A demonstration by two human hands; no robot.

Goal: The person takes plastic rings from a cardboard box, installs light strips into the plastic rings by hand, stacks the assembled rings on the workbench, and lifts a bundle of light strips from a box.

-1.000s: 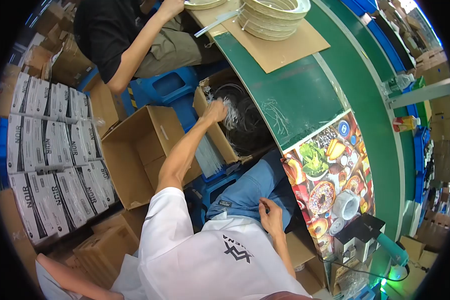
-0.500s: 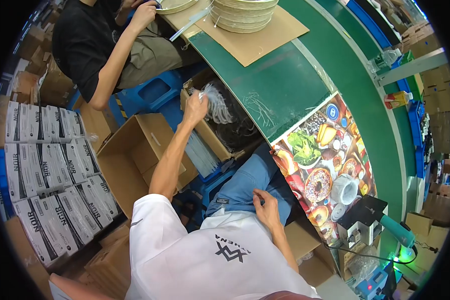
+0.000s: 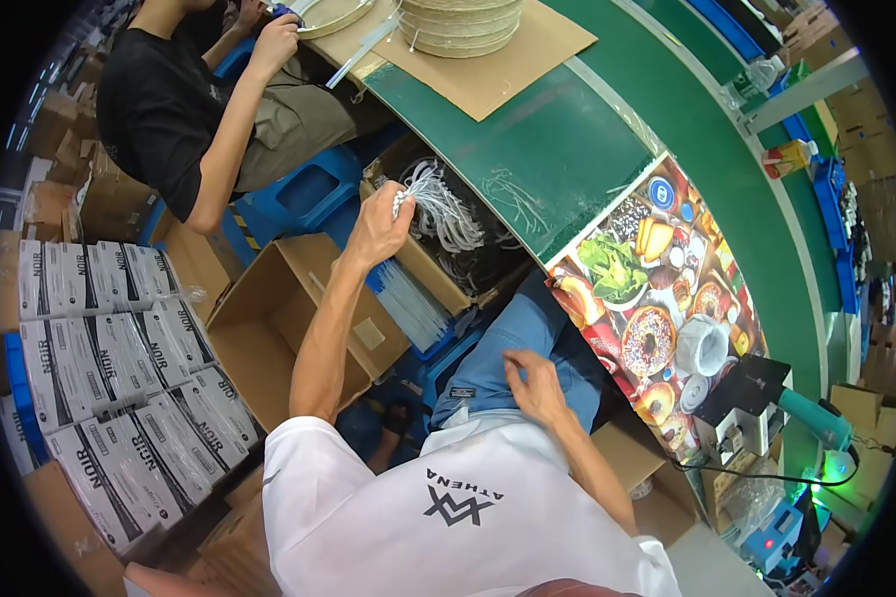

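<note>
My left hand (image 3: 376, 225), closed, grips one end of a bundle of thin white strands (image 3: 446, 211). Their loose ends fan out to the right over an open cardboard box (image 3: 423, 267) that holds more strands. What exactly the strands are, I cannot make out. Near my thigh in blue jeans (image 3: 493, 373), my right hand (image 3: 540, 386) is held with relaxed fingers apart and nothing in it. A few loose strands (image 3: 516, 197) lie on the green tabletop (image 3: 558, 139), beyond the bundle.
An open, tilted carton (image 3: 269, 328) stands left of my arm, beside stacked white boxes (image 3: 119, 338). A roll-like white item (image 3: 702, 345) and a teal-handled tool (image 3: 811, 418) sit at right. A co-worker (image 3: 169, 109) sits ahead, near stacked round frames (image 3: 463, 25).
The strands, blurred before, now show sharply and hang farther out to the right of my left fist. My view has shifted slightly. My right hand keeps its place by my thigh.
</note>
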